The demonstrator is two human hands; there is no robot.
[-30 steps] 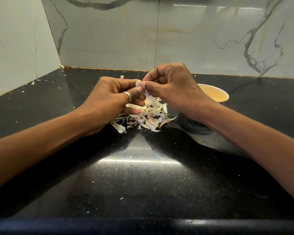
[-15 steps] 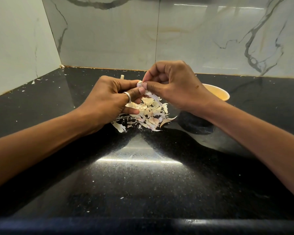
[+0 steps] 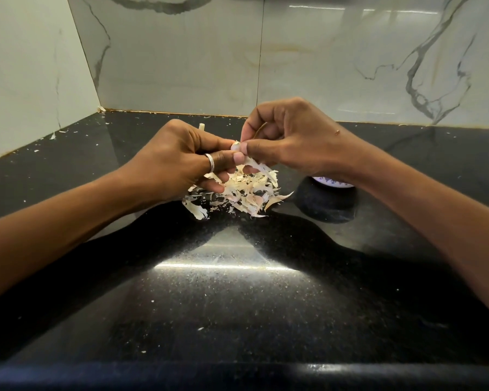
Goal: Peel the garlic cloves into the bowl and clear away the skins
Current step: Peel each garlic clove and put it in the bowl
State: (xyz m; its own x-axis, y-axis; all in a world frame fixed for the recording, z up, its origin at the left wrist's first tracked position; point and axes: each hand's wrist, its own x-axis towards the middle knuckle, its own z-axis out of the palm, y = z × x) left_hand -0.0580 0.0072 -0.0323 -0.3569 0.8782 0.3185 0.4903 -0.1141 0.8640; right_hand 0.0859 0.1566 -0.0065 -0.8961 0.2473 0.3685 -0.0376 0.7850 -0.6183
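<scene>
Since half a second ago: right wrist now sits across the bowl's yellow rim, which showed then. Both hands remain together above the skins, hardly shifted.

Left hand [image 3: 178, 162]: fingers curled, thumb and forefinger tips closed on a small pale garlic clove [image 3: 235, 145]. Ring [image 3: 210, 162] on one finger. Lower fingers hang loosely bent over the left side of the heap.

Right hand [image 3: 291, 136]: fingers curled tight, thumb and forefinger meeting the clove from the 3 o'clock side. A strip of skin [image 3: 257, 165] is pinched under the thumb and trails down toward 5 o'clock, its end reaching the heap. Whether the strip is still joined to the clove, cannot tell.

The clove is held in the air between the two hands, directly above the pile of skins [image 3: 246, 194].

The pile lies on the black table [image 3: 237, 292], papery flakes, cream with some pink. A few stray flakes at its 7 o'clock edge.

Bowl [image 3: 332, 184]: at 3 o'clock from the pile, near it but apart. Only a bit of its lower wall shows below the right wrist, pale with a purple pattern. Contents hidden.

A short pale stub [image 3: 201, 127] stands just past the left hand's knuckles, at 11 o'clock from the pile.

Small scraps [image 3: 57, 134] along the table's far left edge, about 10 o'clock. Marble wall tiles [image 3: 322, 66] behind.
</scene>
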